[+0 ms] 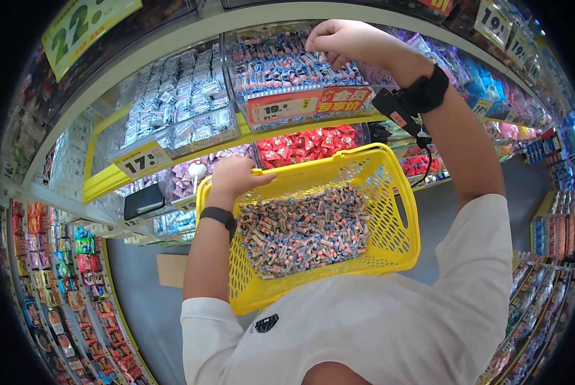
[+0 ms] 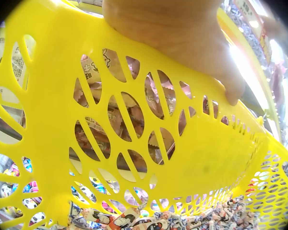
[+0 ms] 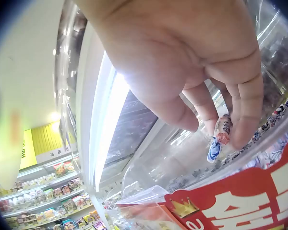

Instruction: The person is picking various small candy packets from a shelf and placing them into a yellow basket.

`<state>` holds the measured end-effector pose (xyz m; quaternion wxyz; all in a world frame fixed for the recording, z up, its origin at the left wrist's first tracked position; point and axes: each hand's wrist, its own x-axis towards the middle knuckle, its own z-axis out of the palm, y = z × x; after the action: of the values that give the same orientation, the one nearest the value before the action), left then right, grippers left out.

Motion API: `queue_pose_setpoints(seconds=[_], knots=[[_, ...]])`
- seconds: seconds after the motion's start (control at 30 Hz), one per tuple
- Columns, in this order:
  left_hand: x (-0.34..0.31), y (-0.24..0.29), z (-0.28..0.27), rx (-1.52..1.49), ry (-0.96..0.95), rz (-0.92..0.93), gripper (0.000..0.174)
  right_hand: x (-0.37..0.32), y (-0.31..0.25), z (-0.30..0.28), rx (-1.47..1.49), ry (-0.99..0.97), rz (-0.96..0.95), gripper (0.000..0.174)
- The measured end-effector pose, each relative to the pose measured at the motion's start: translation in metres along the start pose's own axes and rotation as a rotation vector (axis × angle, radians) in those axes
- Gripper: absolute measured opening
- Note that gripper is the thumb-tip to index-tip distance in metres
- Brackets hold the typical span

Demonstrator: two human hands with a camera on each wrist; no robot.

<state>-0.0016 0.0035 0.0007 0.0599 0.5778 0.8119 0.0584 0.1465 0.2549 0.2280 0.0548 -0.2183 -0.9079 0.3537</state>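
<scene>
My left hand (image 1: 237,177) grips the rim of a yellow plastic basket (image 1: 390,173), its thumb along the top edge. Inside the basket lies a thick layer of small wrapped candies (image 1: 300,237) in white, blue and red twists. In the left wrist view the hand (image 2: 173,38) overlaps the rim above the slotted wall. Over a clear bin (image 1: 287,64) of similar candies, my right hand (image 1: 358,48) hangs with bent fingers. The right wrist view shows one wrapped candy (image 3: 222,134) held between the fingers of that hand (image 3: 192,67).
A red price sign (image 1: 306,106) fronts the bin. To its left stands a bin of silvery packets (image 1: 178,96) with a 17.8 tag (image 1: 136,162). Red-wrapped sweets (image 1: 306,146) fill a lower bin behind the basket. A phone-like black device (image 1: 143,201) sits by the shelf edge.
</scene>
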Motion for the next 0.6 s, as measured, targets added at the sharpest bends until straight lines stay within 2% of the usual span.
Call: queue_pose_setpoints(seconds=[0.23,0.6], knots=[[0.000,0.001,-0.001,0.007,-0.007,0.001,0.070,0.027,-0.001,0.000,-0.125,-0.064,0.133,0.040],[0.000,0.000,0.001,-0.001,0.018,0.003,0.068,0.050,-0.001,0.010,-0.314,-0.225,0.190,0.036]])
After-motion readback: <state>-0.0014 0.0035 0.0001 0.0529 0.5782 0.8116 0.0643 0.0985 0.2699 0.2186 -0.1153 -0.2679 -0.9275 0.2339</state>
